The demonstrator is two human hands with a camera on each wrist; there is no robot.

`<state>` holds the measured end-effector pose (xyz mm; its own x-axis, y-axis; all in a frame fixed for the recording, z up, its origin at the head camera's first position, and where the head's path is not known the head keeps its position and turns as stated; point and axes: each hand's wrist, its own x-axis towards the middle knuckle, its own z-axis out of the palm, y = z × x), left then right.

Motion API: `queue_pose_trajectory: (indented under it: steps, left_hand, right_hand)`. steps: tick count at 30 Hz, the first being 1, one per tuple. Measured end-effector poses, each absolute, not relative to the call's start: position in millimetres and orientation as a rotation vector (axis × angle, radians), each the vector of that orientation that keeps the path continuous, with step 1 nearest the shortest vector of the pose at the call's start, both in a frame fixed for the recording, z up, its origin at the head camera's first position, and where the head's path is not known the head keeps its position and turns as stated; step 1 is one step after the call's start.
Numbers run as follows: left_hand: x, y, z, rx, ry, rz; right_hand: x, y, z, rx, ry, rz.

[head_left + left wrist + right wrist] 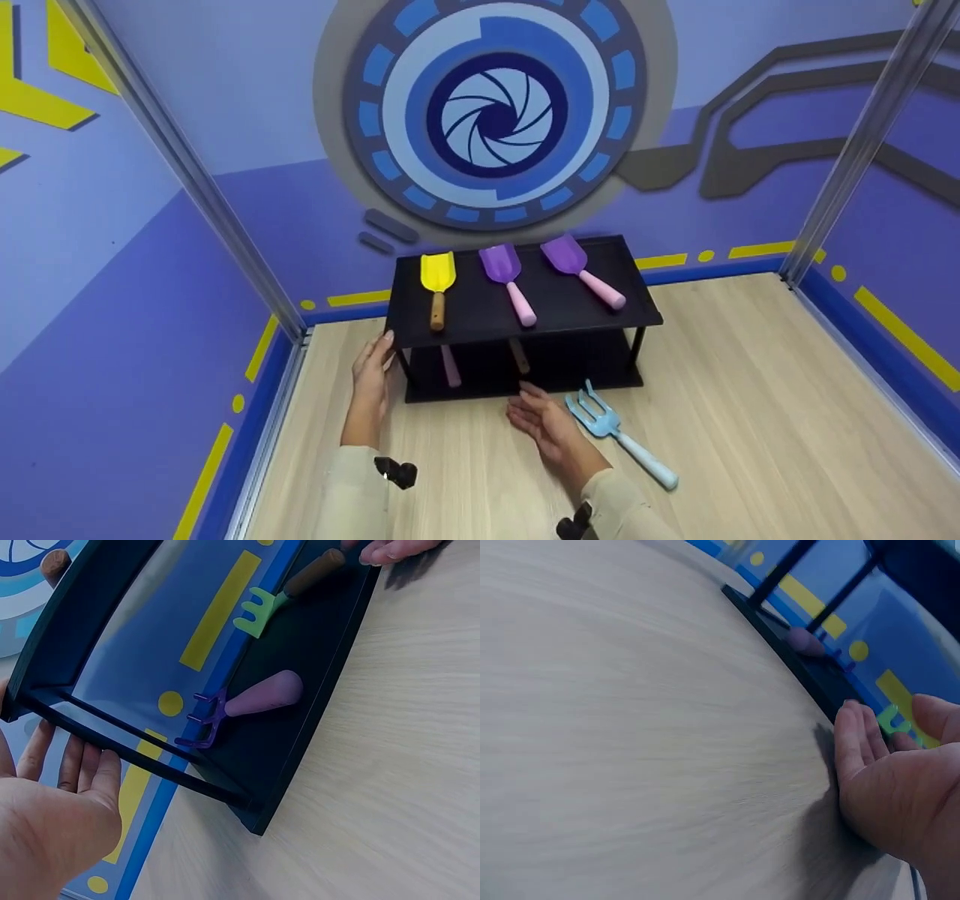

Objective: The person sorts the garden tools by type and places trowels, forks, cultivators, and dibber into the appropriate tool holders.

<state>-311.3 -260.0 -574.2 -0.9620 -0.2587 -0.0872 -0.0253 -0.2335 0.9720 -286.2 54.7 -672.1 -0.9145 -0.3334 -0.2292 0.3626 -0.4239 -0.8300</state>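
My left hand [373, 371] holds the left end of a black two-tier rack [480, 330], thumb by its upper tier and fingers at the side post. My right hand [553, 433] lies palm inward before the lower tier, its fingers slightly bent and holding nothing. Close to its fingertips is the brown handle [519, 356] of a small green hand fork [259, 613]. Left of that on the lower tier lies a purple hand fork [214, 720] with a pink handle. A light-blue hand fork [621, 433] rests on the table, right of my right hand.
On the rack's top tier lie a yellow scoop [438, 271] with a brown handle and two purple scoops, a middle one [501, 262] and a right one [565, 255], with pink handles. A patterned blue wall [262, 202] stands behind the wooden table [750, 375].
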Motion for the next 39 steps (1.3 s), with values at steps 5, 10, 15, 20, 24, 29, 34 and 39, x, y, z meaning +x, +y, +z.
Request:
queue_pose_trajectory:
  steps: [5, 10, 15, 20, 24, 29, 34, 39]
  left_hand:
    - [-311, -259, -575, 0.334, -1.857, -2.315]
    - [-313, -260, -577, 0.325, -1.820, -2.322]
    - [-311, -261, -577, 0.302, -1.838, -2.336]
    - [-311, -262, -577, 0.295, -1.849, -2.349]
    - [-314, -261, -577, 0.308, -1.837, -2.355]
    - [-314, -260, -576, 0.332, -1.814, -2.354]
    - [-314, -260, -577, 0.339, -1.811, -2.343]
    - [-312, -260, -576, 0.322, -1.823, -2.340]
  right_hand:
    - [-272, 65, -665, 0.014, 1.405, -2.304]
    - [-263, 80, -650, -0.002, 1.460, -2.279]
    - [-260, 105, -637, 0.015, 1.547, -2.260]
    - [-257, 134, -630, 0.081, 1.558, -2.286]
    - [-254, 154, -628, 0.128, 1.573, -2.305]
    - [-249, 174, -628, 0.208, 1.585, -2.315]
    - [-243, 189, -628, 0.239, 1.645, -2.267]
    - [-238, 204, -629, 0.298, 1.709, -2.238]
